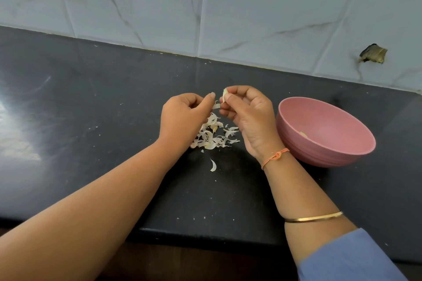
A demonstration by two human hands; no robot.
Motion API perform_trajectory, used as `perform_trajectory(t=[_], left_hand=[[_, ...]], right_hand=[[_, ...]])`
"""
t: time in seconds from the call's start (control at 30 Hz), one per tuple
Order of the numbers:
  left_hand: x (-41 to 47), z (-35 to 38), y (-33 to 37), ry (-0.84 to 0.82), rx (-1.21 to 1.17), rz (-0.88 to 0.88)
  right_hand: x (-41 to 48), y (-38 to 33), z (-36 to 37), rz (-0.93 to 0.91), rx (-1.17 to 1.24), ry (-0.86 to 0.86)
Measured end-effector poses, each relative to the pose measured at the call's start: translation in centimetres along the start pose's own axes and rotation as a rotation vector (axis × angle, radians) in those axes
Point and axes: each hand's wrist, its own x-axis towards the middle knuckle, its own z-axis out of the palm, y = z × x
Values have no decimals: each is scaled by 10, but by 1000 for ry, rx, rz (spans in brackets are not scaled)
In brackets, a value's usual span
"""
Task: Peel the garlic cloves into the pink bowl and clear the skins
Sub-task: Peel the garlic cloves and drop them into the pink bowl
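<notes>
Two hands over a dark surface (91, 121). The right hand (249, 116) holds a garlic clove (225, 93), its grip pinching the clove between thumb and curled fingers. Just left of it, the left hand (182, 118) has its grip pinched on a strip of skin (216, 106) that hangs beside the clove. A pile of skins (212, 134) lies on the surface beneath both hands, with one loose skin (213, 165) nearer. The pink bowl (342, 153) stands to the right, close to the right wrist, holding a pale piece (303, 134).
</notes>
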Motion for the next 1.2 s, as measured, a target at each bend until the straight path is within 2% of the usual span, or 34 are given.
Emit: perform_trajectory(t=[0.1, 0.3, 0.67, 1.2], left_hand=[[1, -1, 1, 11, 4, 40], [1, 0, 0, -68, -52, 82], [3, -1, -2, -63, -153, 43], [2, 2, -1, -22, -8, 82]], right_hand=[[-1, 0, -1, 24, -25, -2], [-2, -1, 0, 29, -45, -30], [2, 6, -2, -129, -289, 1], [1, 11, -1, -113, -358, -11]])
